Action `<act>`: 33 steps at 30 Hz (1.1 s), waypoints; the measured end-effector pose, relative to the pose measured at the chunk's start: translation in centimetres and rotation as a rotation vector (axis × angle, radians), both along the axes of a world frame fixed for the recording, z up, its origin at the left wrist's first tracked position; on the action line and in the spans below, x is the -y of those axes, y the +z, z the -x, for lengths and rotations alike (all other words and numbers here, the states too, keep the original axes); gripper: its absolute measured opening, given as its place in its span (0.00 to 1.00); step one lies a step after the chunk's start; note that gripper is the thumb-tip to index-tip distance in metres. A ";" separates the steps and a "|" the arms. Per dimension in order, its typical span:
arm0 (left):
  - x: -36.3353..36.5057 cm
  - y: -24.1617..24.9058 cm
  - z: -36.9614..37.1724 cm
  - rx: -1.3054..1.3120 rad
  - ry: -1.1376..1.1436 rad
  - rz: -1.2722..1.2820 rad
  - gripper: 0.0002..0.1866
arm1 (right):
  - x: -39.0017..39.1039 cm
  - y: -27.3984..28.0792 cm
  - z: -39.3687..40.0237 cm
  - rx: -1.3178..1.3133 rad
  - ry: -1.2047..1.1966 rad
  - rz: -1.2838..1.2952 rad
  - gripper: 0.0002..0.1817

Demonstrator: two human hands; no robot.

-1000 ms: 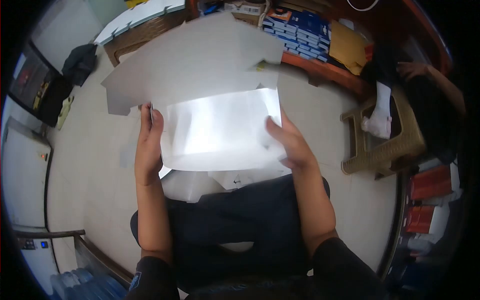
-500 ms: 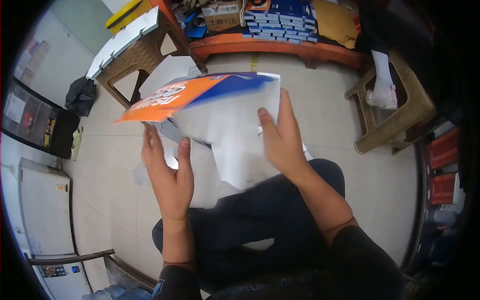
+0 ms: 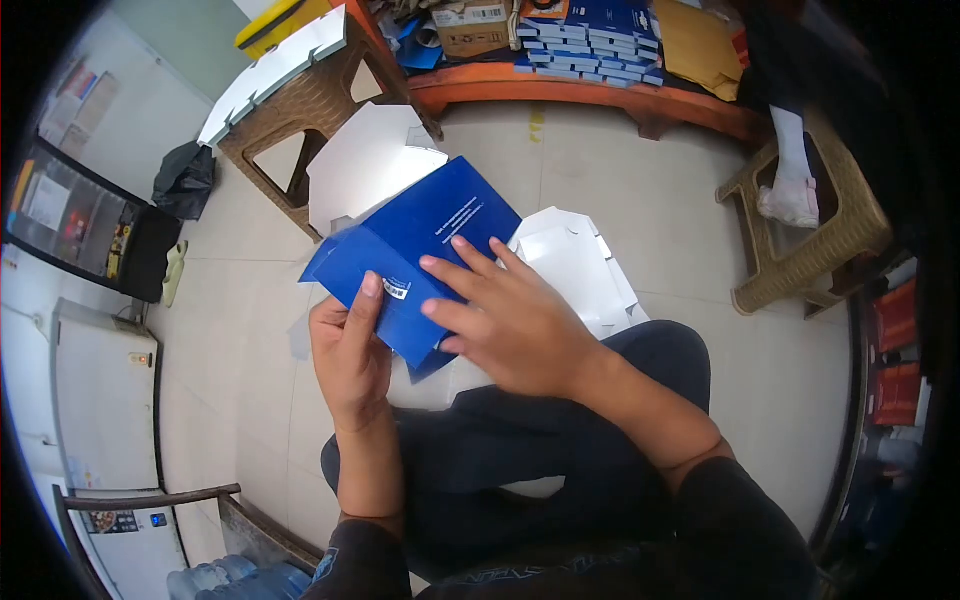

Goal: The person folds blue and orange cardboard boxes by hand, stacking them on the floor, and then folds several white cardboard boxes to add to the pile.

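Observation:
A blue folded cardboard piece (image 3: 415, 235) with white print and a small barcode label is held above my lap. My left hand (image 3: 355, 350) pinches its lower left part, thumb on top. My right hand (image 3: 510, 320) lies over its right side, fingers spread against the blue surface. Behind it at the upper left is a white cut cardboard sheet (image 3: 365, 160). Another white sheet with tabs (image 3: 575, 265) shows to the right, past my right hand. The underside of the blue piece is hidden.
A brown stool (image 3: 290, 115) at the upper left bears white sheets. Blue boxes (image 3: 590, 45) are stacked on an orange shelf (image 3: 560, 88). Another person's foot (image 3: 790, 200) rests on a stool (image 3: 860, 215) at the right. Water bottles (image 3: 235, 578) stand lower left.
The cardboard has been turned, so its blue face shows instead of the orange and white sides. My left hand has closed on it, and my right hand has moved from its edge onto its face.

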State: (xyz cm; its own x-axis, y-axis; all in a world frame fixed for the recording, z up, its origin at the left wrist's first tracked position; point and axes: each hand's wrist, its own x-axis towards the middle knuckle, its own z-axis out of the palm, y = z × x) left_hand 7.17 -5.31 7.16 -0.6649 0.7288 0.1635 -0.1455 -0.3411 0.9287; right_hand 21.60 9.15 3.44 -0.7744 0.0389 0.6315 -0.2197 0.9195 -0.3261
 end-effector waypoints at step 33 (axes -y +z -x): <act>0.5 -0.1 4.0 0.164 -0.034 -0.429 0.32 | -1.4 0.1 0.2 -0.128 0.433 0.144 0.13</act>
